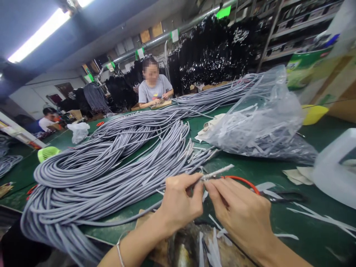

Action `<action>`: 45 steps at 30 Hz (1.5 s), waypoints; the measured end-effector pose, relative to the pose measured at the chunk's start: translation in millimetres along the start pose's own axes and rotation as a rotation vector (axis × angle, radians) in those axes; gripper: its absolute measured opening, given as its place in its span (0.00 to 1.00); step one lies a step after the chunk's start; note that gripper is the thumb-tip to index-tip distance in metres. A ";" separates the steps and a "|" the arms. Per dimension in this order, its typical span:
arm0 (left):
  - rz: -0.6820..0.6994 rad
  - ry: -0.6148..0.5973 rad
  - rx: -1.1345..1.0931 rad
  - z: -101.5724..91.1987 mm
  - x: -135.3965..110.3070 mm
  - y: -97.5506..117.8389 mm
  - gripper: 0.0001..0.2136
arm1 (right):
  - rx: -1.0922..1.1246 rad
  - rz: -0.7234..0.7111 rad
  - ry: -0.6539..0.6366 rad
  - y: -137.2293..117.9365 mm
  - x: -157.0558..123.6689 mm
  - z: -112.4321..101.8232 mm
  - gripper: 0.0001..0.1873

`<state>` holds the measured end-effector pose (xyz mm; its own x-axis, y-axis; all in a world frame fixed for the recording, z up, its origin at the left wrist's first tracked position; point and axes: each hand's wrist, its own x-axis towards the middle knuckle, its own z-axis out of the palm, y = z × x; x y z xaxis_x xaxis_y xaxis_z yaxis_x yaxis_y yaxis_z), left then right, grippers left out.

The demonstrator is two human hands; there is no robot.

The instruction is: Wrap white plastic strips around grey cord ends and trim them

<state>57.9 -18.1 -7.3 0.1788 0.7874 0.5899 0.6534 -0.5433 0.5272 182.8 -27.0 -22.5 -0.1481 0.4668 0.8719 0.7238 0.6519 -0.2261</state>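
In the middle of the head view, my left hand (182, 200) pinches a whitish, frayed-looking cable end (221, 171) between thumb and forefinger. Right beside it, my right hand (241, 207) is closed with its fingertips on the same end. The fingers hide the exact place where they grip. An orange-red loop handle (246, 180) shows just behind my right hand; whether the hand touches it I cannot tell. To the left spreads a large bundle of grey cables (111, 167), several with pale ends toward my hands.
A clear plastic bag (258, 126) of scraps stands at the back right, near a translucent white container (339, 170). Pale strips (322, 217) and a black loop handle (289, 196) lie on the green table (314, 244). Across from me a person (155, 87) handles small parts.
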 end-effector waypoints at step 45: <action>-0.090 0.155 -0.134 -4.2 0.5 -5.4 0.05 | 0.077 -0.142 0.002 3.0 2.5 6.2 0.13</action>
<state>51.4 -16.0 -7.3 0.0020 0.7856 0.6187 0.5565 -0.5150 0.6520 180.5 -20.2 -23.7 -0.2438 0.3661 0.8981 0.6422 0.7549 -0.1333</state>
